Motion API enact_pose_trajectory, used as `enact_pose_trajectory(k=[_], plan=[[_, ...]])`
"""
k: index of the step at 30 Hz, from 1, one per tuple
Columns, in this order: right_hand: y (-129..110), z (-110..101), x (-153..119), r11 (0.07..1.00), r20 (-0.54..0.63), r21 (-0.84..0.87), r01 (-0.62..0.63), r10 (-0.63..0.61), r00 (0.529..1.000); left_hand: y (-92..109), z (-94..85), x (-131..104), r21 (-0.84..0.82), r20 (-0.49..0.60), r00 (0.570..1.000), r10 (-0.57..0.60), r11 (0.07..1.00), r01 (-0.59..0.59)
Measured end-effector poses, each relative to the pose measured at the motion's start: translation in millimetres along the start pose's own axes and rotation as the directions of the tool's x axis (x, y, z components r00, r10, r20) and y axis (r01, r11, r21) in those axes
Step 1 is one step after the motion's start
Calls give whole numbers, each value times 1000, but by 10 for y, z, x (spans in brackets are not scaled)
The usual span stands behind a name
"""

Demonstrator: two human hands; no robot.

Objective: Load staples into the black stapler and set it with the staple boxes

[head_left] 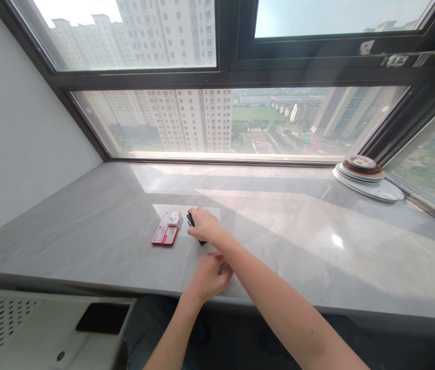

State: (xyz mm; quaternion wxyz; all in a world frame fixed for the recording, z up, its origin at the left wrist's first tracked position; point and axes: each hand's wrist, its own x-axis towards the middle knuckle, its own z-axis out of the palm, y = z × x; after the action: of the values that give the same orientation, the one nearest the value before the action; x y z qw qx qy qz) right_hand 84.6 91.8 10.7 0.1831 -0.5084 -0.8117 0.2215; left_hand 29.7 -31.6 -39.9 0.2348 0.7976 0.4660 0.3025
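My right hand (205, 225) is closed over a black stapler (191, 220) on the grey counter. Its fingers and palm cover most of the stapler; only a dark end and a bit of its lower part show. Closer to me, my left hand (209, 275) has its fingers curled together beside my right forearm. A small pale patch shows between those fingers, too unclear to name. Left of the stapler lie two flat red-and-white boxes (160, 234), side by side. A small white box (174, 219) rests on their far end.
A grey stone-look counter (86, 221) runs beneath a dark-framed window (210, 78). Stacked plates or round lids (367, 177) sit in the far right corner. Below the front edge at left is a white plastic unit (48, 329) with a dark phone-like slab (104, 317) on it.
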Motion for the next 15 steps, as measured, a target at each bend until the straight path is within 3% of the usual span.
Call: enact_pose_trajectory(k=[4, 8, 11, 15], plan=[[392, -227, -493, 1000, -47, 3, 7, -7, 999, 69, -47, 6, -44, -98, 993, -69, 997, 65], [747, -311, -980, 997, -209, 73, 3, 12, 978, 89, -37, 36, 126, -237, 969, -65, 987, 97], [852, -254, -1142, 991, -336, 133, 10, 35, 941, 83, 20, 51, 223, -187, 982, 14, 974, 28], [782, -146, -1120, 989, -447, 148, -31, 95, 889, 66, 108, 52, 321, -73, 996, 47, 947, -22]])
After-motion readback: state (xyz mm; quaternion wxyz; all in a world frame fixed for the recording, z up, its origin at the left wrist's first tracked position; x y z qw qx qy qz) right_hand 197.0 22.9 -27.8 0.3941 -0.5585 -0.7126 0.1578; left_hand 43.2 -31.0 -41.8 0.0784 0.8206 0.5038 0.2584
